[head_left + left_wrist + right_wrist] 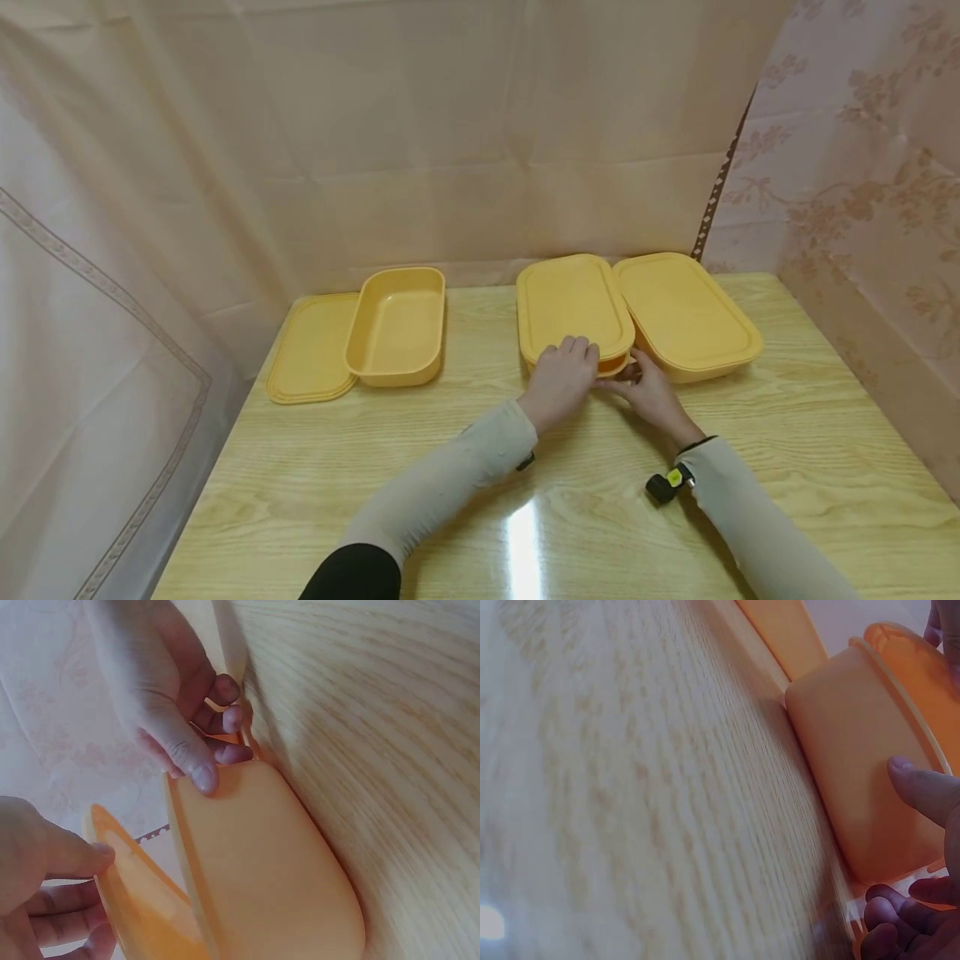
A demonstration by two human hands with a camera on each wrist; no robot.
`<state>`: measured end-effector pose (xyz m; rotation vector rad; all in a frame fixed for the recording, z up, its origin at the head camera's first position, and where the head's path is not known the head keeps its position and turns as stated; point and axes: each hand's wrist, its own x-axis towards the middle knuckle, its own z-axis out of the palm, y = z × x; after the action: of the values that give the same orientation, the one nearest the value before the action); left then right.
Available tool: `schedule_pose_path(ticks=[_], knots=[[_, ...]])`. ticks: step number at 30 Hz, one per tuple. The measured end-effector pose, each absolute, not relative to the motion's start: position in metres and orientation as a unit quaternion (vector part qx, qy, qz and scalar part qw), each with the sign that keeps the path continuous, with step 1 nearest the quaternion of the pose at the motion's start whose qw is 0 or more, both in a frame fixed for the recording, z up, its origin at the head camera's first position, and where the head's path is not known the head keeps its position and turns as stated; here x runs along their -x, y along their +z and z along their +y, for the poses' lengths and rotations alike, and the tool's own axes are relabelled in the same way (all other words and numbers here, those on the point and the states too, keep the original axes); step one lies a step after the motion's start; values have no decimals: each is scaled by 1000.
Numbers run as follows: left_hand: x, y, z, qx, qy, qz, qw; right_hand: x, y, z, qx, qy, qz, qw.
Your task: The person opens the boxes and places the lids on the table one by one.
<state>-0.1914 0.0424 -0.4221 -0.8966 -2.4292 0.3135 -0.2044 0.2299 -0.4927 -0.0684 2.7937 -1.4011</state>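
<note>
My left hand (562, 379) pinches the near edge of a yellow lid (573, 300), thumb against its rim. That edge is tilted up from the rectangular yellow container (259, 855) beneath, leaving a gap at the front. At the container's near right corner, my right hand (654, 402) grips the wall. Its thumb (922, 787) presses on the front face, and the other fingers bend round the side. The lid's far end lies over the container; whether it is still fastened there is hidden.
Right beside it stands a second yellow container with its lid (686, 308) on. To the left, an uncovered yellow container (397, 371) partly overlaps a loose yellow lid (311, 350) lying flat on the wooden table (300, 492). A curtain (420, 150) hangs behind.
</note>
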Motion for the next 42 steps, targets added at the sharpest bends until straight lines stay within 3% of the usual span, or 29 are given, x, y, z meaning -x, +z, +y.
schedule_pose_path(ticks=[13, 23, 42], knots=[[187, -415, 35, 319, 76, -893, 307, 202, -493, 228, 30, -443, 896, -1], [188, -413, 31, 304, 46, -911, 276, 201, -493, 227, 28, -447, 894, -5], [191, -414, 18, 314, -32, -904, 288, 200, -493, 226, 38, -449, 892, -17]])
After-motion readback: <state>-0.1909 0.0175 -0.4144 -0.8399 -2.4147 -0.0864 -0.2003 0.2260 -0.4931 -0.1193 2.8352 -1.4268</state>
